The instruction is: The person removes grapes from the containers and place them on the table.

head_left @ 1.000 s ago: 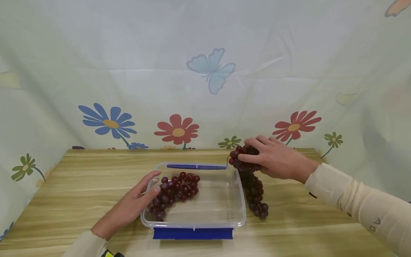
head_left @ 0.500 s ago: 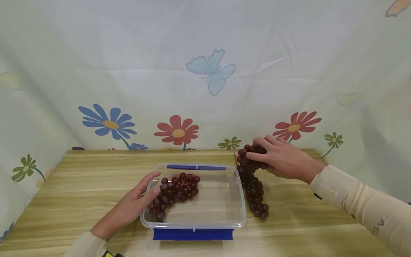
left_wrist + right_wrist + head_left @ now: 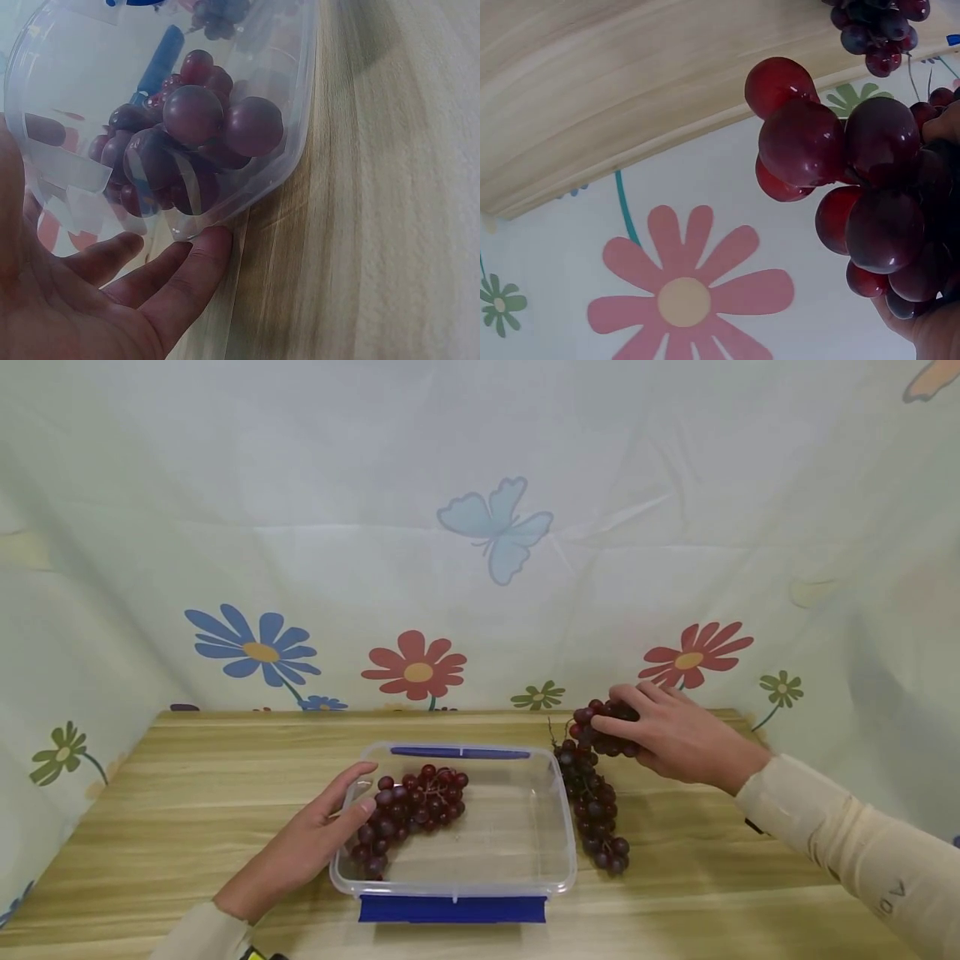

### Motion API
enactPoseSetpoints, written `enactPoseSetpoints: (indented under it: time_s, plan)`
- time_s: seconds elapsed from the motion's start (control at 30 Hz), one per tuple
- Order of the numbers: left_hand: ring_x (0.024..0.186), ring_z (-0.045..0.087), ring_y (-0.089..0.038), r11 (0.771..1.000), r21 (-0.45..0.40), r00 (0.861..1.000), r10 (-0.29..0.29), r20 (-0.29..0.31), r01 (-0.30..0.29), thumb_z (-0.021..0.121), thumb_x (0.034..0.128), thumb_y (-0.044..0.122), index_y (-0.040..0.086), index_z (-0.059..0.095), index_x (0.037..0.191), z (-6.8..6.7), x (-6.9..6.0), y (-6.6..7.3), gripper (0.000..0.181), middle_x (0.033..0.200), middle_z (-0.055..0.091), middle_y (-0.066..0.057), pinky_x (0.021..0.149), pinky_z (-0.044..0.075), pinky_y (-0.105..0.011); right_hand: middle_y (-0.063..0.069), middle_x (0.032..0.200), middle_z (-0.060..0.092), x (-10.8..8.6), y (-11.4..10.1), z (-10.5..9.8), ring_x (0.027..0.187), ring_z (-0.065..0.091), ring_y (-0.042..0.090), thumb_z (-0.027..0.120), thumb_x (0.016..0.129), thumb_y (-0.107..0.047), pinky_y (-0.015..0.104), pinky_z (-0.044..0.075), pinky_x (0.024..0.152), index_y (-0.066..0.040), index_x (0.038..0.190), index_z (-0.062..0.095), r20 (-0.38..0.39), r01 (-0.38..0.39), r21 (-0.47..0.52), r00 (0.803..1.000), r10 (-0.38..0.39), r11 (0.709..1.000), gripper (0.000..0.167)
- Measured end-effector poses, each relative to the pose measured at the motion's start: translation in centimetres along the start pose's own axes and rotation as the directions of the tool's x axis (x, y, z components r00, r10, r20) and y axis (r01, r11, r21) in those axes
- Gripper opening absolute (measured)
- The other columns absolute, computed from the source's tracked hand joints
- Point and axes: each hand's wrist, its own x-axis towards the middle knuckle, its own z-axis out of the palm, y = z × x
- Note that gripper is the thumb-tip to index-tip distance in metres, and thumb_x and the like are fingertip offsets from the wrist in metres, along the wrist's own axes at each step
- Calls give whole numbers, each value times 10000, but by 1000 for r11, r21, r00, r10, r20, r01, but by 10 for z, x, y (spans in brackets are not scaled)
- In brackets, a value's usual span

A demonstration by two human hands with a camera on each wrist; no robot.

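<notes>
Flowered cloth [image 3: 337, 460] backs the streaked table [image 3: 217, 777], right grip [image 3: 675, 737] clasping grapes [image 3: 885, 229], left grip [image 3: 309, 842] relaxed against box [image 3: 495, 887]

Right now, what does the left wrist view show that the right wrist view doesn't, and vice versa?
Only left wrist: the left hand against a clear, boxy plastic container, and the round dark red grapes inside. Only right wrist: the right hand gripping a bunch of glossy dark red grapes, plus green printed daisies. A blue sliver at its edge is too cut off to name. Both: the pale wood-grained tabletop and red printed petals, seen through plastic in the left view.
</notes>
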Motion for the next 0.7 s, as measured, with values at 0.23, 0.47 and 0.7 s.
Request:
enactPoseSetpoints:
  time_s: [0.23,0.47,0.7]
  plan:
    - [1475,375,-586,1000,8,1000,2,0,-2,466,1091,516,342,287,1619,0,1,0,584,1719,216,-243,1062,513,-662,118,1236,583,-9,1,5,1014,599,294,893,824,-199,475,586,713,-269,1338,644,11,-43,0,999,43,999,575]
    - [1485,359,-585,1000,15,1000,-3,2,3,466,1090,518,353,283,1619,0,1,-1,583,1721,224,-233,1068,502,-674,129,1243,582,-15,0,12,1049,603,320,894,822,-188,518,600,759,-272,1350,649,22,-84,0,996,84,996,587]
    - [1481,363,-589,1000,6,1000,1,3,-1,464,1095,502,355,281,1619,1,1,-2,574,1720,224,-234,1059,512,-669,123,1230,581,-19,0,18,1033,602,318,890,820,-182,485,582,701,-272,1336,637,12,-91,-10,996,91,996,582]
